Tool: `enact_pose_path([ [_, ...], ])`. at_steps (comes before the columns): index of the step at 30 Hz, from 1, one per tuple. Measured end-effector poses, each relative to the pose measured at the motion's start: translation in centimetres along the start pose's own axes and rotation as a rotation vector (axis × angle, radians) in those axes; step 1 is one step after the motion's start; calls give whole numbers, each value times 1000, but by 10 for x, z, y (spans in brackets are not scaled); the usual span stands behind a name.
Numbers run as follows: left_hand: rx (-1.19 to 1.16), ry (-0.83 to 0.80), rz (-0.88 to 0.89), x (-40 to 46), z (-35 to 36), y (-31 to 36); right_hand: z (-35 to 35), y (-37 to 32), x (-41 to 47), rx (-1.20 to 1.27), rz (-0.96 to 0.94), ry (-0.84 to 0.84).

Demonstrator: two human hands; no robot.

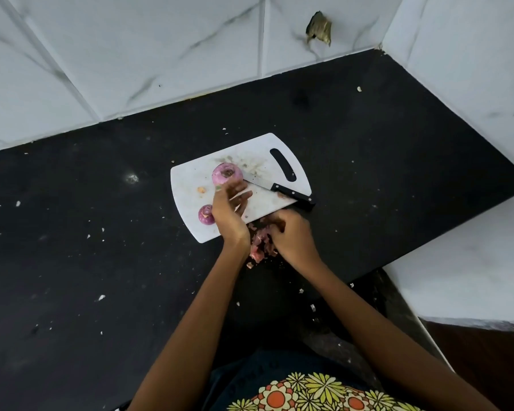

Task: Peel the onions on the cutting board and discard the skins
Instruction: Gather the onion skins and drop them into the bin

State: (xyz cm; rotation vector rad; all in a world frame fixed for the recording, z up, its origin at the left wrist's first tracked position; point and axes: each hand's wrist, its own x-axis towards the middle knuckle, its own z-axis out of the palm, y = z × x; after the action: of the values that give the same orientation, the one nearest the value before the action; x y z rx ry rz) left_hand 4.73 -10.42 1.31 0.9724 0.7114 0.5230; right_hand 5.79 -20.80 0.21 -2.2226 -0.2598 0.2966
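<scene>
While both hands work at the near edge of the board, things lie like this:

Board: white cutting board (pixel 190 185) lies angled on black counter (pixel 86 262), handle slot toward far right corner.
Big onion: peeled purple onion (pixel 226 173) sits on board's far-middle part, cut end up, just beyond L fingertips; can't tell if touching.
Small onion: 2nd peeled onion (pixel 206 215) sits near board's near-left edge, just left of L hand, touching or nearly so.
Knife: black-handled knife (pixel 279 189) lies flat on board's right side, blade tip toward big onion, handle end poking over board's right edge.
Skins: pile of reddish onion skins (pixel 258 247) lies on counter just off board's near edge, between the two wrists.
L hand: left hand (pixel 229 212) is over board's near-middle, fingers spread & fairly straight, pointing toward big onion; holds nothing I can see.
R hand: right hand (pixel 291 235) is on counter at the pile's right side, fingers curled down into the skins; looks like it's gathering/gripping them, but fingertips are hidden.
Scrap: small orange bit (pixel 201 190) lies on board's left part.
Wall: white marbled tiles (pixel 131 54) behind counter, w/ a chipped hole (pixel 319 28).
</scene>
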Motion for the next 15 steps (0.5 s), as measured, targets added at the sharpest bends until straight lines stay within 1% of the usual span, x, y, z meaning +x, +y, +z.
enact_pose_path([
  [1, 99, -35, 82, -2, -2, -3, -2, 4, 4, -193, -93, 115],
  [2, 198, -80, 159, -5, -5, -7, -6, 7, 9, -343, -139, 217],
  [3, 283, -122, 209, -8, -9, -12, -12, 9, 14, -441, -154, 286],
  [4, 359, -155, 228, -12, -12, -17, -18, 11, 21, -520, -147, 310],
  [5, 432, -174, 233, -15, -15, -21, -23, 12, 29, -592, -125, 289],
  [7, 574, -205, 252, -17, -19, -28, -31, 17, 43, -678, -65, 171],
  [9, 717, -253, 291, -17, -19, -31, -33, 22, 52, -665, -27, 81],
  [12, 900, -331, 352, -15, -16, -34, -34, 26, 56, -543, -19, 71],
  [15, 1027, -358, 435, -12, -12, -34, -37, 27, 55, -398, 22, 83],
])
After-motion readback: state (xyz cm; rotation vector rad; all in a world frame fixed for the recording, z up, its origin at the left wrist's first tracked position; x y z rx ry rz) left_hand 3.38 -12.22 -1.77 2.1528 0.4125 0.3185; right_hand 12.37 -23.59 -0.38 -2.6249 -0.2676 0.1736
